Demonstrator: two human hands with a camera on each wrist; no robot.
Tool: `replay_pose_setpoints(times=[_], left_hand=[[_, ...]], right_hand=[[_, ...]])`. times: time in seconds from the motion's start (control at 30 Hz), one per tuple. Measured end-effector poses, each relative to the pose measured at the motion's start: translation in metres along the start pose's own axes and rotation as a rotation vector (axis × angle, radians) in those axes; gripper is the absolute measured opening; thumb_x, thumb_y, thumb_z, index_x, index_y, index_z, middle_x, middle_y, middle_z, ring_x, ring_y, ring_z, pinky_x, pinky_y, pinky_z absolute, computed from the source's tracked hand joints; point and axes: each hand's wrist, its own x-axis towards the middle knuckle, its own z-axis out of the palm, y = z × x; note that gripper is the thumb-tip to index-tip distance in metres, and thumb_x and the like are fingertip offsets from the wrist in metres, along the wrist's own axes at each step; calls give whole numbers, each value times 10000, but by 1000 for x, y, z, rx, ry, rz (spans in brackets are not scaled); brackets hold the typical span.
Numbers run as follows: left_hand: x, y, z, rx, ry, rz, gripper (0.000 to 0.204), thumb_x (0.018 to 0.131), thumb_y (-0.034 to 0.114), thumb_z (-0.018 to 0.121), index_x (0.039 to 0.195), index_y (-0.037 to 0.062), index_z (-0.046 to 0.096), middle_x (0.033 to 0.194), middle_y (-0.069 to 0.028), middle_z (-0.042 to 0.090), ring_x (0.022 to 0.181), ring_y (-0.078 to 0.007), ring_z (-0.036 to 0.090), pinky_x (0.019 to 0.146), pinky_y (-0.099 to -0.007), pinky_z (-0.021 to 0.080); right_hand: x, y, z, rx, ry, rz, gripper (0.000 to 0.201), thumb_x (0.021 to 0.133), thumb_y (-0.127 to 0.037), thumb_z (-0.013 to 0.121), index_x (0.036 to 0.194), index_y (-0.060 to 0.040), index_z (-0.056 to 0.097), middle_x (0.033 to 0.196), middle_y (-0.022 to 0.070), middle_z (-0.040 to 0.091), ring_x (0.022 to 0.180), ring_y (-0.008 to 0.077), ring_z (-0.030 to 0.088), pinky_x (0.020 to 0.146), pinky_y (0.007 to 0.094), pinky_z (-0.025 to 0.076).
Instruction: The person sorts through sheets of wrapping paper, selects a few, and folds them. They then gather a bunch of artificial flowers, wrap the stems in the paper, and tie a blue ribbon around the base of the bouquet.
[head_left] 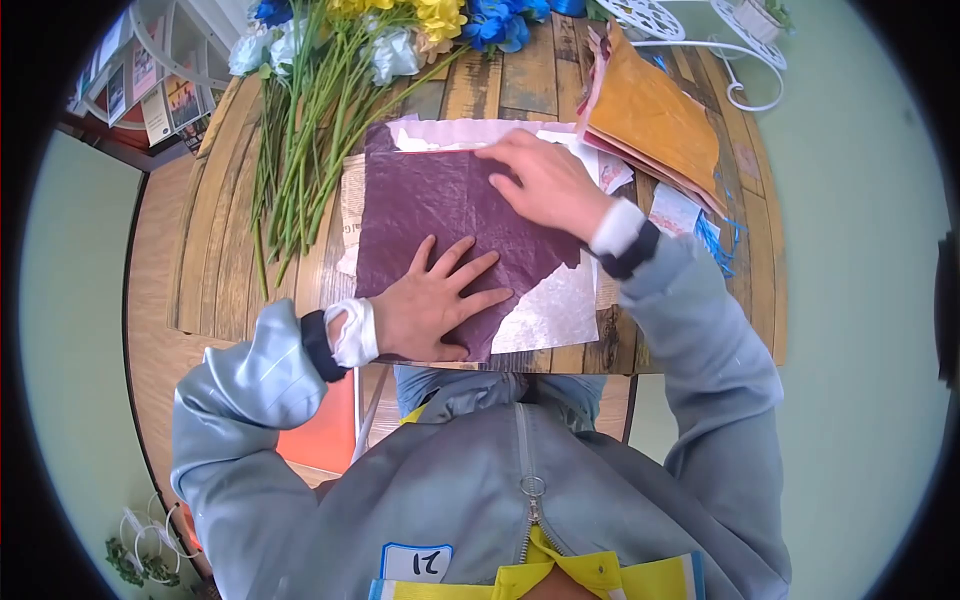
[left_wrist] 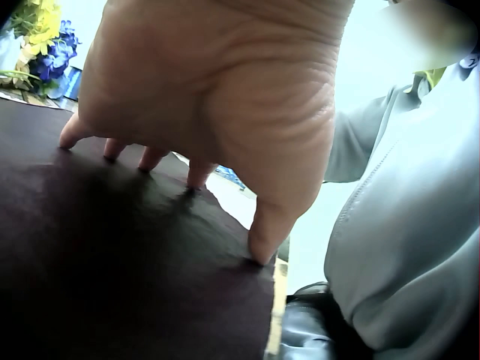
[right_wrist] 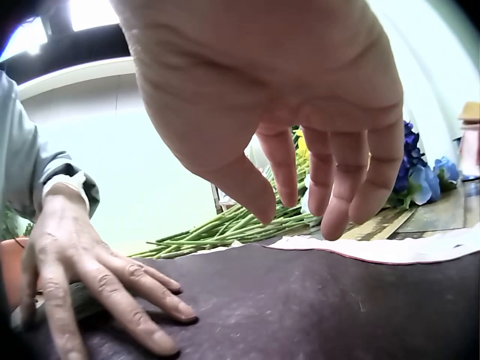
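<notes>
A dark purple sheet of paper [head_left: 425, 205] lies over white and pink sheets near the table's front edge, its lower right edge torn unevenly. My left hand [head_left: 425, 302] presses on its lower part with the fingers spread wide; in the left wrist view the fingertips [left_wrist: 197, 180] meet the sheet. Close over the sheet's far edge is my right hand [head_left: 550, 185], fingers loosely bent and pointing left. The right wrist view shows nothing between its thumb and fingers [right_wrist: 336, 217]. A silvery white sheet [head_left: 555, 312] shows beyond the torn edge.
Long green stems [head_left: 300, 150] with white, yellow and blue flowers lie at the left and back of the wooden table [head_left: 215, 250]. A folded orange-brown paper bundle [head_left: 660, 110] and blue shredded strips [head_left: 712, 245] are at the right. A white metal stand [head_left: 740, 45] is behind.
</notes>
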Motion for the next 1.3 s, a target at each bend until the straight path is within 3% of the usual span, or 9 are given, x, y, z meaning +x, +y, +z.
replay_pose_setpoints(times=[0.07, 0.33, 0.67, 0.77, 0.83, 1.0, 1.13, 1.23, 1.3], left_hand=[[3, -7, 5, -1, 32, -1, 848, 657, 450, 705, 1380, 199, 340, 1441, -190, 222, 1313, -456, 191, 979, -684, 192], [-9, -12, 10, 3, 90, 32, 895, 644, 600, 665, 1375, 187, 356, 1449, -181, 218, 1316, -446, 197, 975, -696, 189], [-6, -42, 11, 9, 183, 29, 831, 702, 557, 640, 1386, 196, 334, 1446, -175, 227, 1324, -419, 202, 1001, -676, 168], [-12, -45, 9, -20, 217, -46, 790, 722, 515, 645, 1376, 191, 343, 1442, -180, 235, 1327, -418, 199, 1018, -658, 158], [-18, -46, 6, 45, 431, -367, 773, 718, 415, 691, 1364, 157, 353, 1415, -192, 272, 1306, -415, 240, 1043, -588, 207], [-36, -75, -4, -165, 482, -882, 806, 704, 225, 734, 1365, 73, 300, 1260, -229, 380, 1139, -400, 441, 965, -416, 393], [-34, -86, -9, -298, 438, -969, 816, 703, 173, 731, 1372, 68, 276, 1188, -225, 423, 1033, -380, 519, 909, -397, 439], [-26, -105, -4, -445, 489, -877, 761, 708, 134, 703, 1350, 46, 302, 1141, -249, 478, 963, -385, 558, 858, -393, 466], [-17, -112, -6, -581, 508, -812, 744, 693, 48, 686, 1345, 61, 328, 1039, -157, 539, 1001, -312, 553, 827, -375, 463]], right_hand=[[29, 8, 14, -12, -49, 44, 305, 815, -168, 552, 1102, -88, 618, 1092, 139, 569, 987, 326, 571, 873, 391, 451], [112, 47, 58, -128, -160, 94, 371, 823, -233, 509, 1154, -94, 605, 1187, 172, 543, 1053, 349, 540, 931, 405, 423], [115, 23, 68, 7, -382, 65, 373, 817, -335, 547, 1134, -153, 621, 1128, 177, 567, 1070, 360, 522, 946, 421, 401], [109, 29, 70, -17, -320, 16, 376, 817, -316, 555, 1156, -160, 606, 1136, 171, 560, 1093, 363, 505, 955, 415, 399], [109, 37, 76, -42, -171, 59, 399, 819, -317, 552, 1189, -172, 582, 1154, 159, 548, 1134, 349, 478, 967, 412, 395], [109, 28, 62, -125, -311, 97, 419, 819, -315, 552, 1212, -171, 565, 1196, 150, 527, 1168, 334, 453, 982, 417, 387], [110, 36, 64, -96, -297, 140, 406, 817, -313, 555, 1197, -172, 581, 1224, 139, 517, 1172, 339, 447, 986, 426, 383], [112, 38, 68, -106, -320, 141, 399, 820, -318, 551, 1190, -172, 589, 1224, 129, 520, 1171, 347, 444, 985, 428, 382], [111, 36, 64, -92, -359, 126, 400, 819, -313, 555, 1191, -170, 589, 1222, 128, 521, 1167, 348, 445, 986, 428, 380]])
